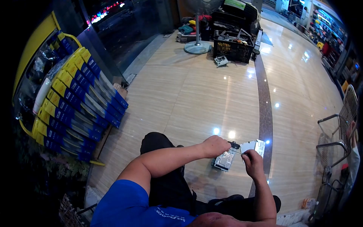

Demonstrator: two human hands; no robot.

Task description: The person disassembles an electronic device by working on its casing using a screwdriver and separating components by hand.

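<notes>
- Landmark: the metal unit (pixel 224 160), lying on the tiled floor (pixel 211 94) in front of the seated person.
- Left hand (pixel 216 146): located over the far side of the metal unit; fingers curled closed, apparently around a dark part (pixel 234 145).
- Right hand (pixel 252 160): located right of the metal unit; thumb and forefinger appear pinched on a thin rod (pixel 237 152). Exact tip contact cannot be determined.
- Hazard: the rod could slip and scratch the metal unit. Cause: narrow pinch, smooth shaft.
- Hazard: the metal unit could skid. Cause: glossy tile, sideways force.
- Hazard: the pale panel (pixel 247 146), right of the metal unit, could be knocked. Cause: close wrist clearance.
</notes>
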